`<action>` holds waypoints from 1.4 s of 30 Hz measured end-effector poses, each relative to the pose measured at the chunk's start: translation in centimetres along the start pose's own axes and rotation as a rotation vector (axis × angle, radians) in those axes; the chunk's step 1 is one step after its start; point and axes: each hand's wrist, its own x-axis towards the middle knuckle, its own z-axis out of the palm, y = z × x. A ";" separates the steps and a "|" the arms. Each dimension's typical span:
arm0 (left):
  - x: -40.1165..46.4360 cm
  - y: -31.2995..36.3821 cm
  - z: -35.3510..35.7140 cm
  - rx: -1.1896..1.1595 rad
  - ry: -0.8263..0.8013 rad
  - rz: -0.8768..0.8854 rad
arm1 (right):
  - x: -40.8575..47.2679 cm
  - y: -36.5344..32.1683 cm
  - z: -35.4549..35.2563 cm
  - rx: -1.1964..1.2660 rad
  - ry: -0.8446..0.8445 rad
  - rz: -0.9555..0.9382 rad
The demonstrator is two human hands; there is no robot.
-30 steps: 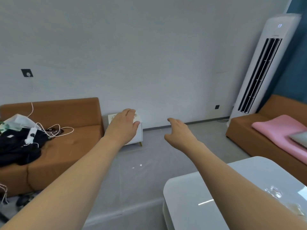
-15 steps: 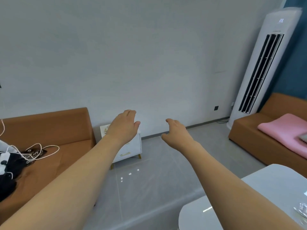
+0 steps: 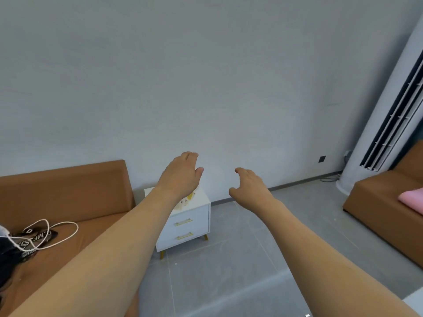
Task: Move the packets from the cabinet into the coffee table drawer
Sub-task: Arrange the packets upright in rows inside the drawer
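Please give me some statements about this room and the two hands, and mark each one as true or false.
1. Both hands hold nothing. True: the left hand and the right hand are open in the air.
2. The cabinet has two drawers, both shut. True.
3. The left hand grips a drawer handle. False: it hangs in front of the cabinet, touching nothing.
4. The cabinet stands beside the brown sofa. True.
5. The cabinet top is bare. False: a packet lies on it, partly hidden by the left arm.
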 end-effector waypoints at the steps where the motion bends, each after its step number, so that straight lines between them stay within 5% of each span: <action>1: 1.7 -1.7 0.2 -0.024 0.000 0.000 | 2.0 -0.6 1.0 0.004 0.000 0.011; 11: 19.7 -20.9 0.7 -0.184 -0.058 -0.085 | 21.5 -7.4 9.4 0.114 0.002 0.091; 19: 32.4 -30.3 10.7 -0.220 -0.366 -0.130 | 36.6 -4.9 18.1 0.211 -0.088 0.247; 24: 39.2 -39.6 13.7 -0.205 -0.489 -0.297 | 47.5 -5.4 24.8 0.311 -0.199 0.311; 28: 44.4 -47.9 15.9 -0.377 -0.460 -0.593 | 55.3 -7.5 30.7 0.355 -0.301 0.344; 34: 49.6 -57.6 29.8 -0.571 -0.585 -0.928 | 65.5 -6.2 43.2 0.325 -0.408 0.481; 42: 48.4 -65.2 52.2 -0.398 -0.718 -1.164 | 74.3 0.7 62.6 0.144 -0.514 0.561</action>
